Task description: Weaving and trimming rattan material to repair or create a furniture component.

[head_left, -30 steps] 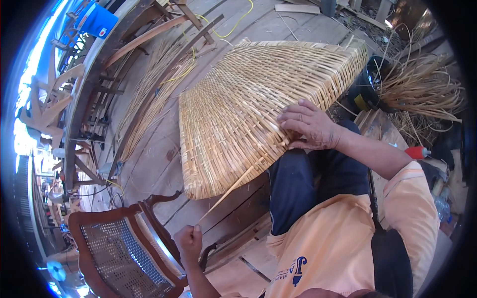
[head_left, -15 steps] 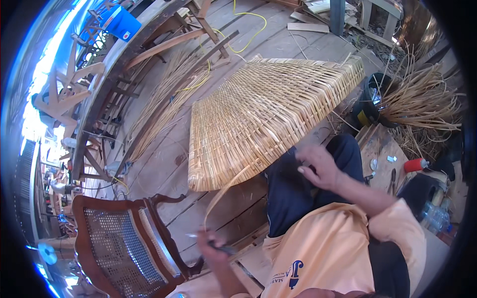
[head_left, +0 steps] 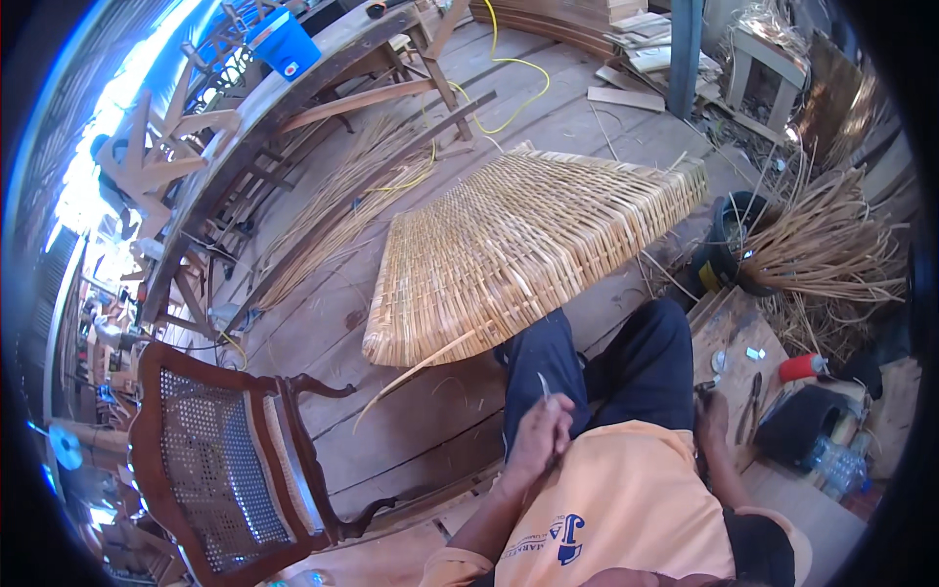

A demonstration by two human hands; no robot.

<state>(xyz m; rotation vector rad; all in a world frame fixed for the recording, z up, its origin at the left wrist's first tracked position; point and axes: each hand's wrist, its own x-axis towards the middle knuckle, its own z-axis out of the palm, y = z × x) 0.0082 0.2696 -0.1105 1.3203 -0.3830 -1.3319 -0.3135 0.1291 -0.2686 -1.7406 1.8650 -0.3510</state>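
A large woven rattan panel (head_left: pixel 528 235) stands tilted in front of my knees, its near edge close to my left leg. From that lower edge a loose flat strip (head_left: pixel 406 380) sticks out to the left, its end free. My left hand (head_left: pixel 541 437) is closed around a knife (head_left: pixel 545 385) above my left thigh, blade pointing up and away. Down beside my right thigh, my right hand (head_left: pixel 713 421) reaches the edge of a wooden board (head_left: pixel 738 338), close to a small dark tool. Its fingers are too hidden to read.
A brown chair with cane webbing (head_left: pixel 230 460) lies at the left. Along the right stand a dark bucket (head_left: pixel 719 256), a bundle of rattan strands (head_left: pixel 822 235), a red spool (head_left: pixel 802 368) and plastic bottles (head_left: pixel 839 468). Long canes (head_left: pixel 342 196) lie on the plank floor beyond.
My left hand has let go of the strip and moved right, over my thigh, with the knife. My right hand has dropped from near the panel to the board at my right side.
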